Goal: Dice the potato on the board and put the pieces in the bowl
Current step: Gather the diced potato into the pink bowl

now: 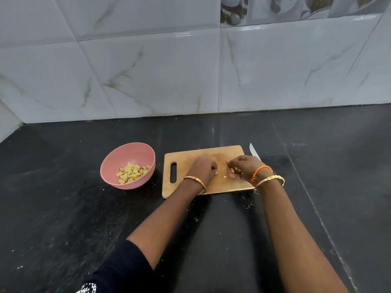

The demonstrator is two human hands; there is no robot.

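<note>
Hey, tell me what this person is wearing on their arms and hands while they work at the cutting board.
The left hand is bare, with a thin gold bangle at the wrist and a dark navy sleeve pushed up past the elbow. The right hand is also bare; its wrist carries a braided orange thread band and a gold bangle just behind it. No rings are clearly visible.

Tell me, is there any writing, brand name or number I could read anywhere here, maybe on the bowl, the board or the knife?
None can be read. The pink bowl, the wooden cutting board and the knife show no visible lettering. The decorative wall tile carries a picture only, no words.
</note>
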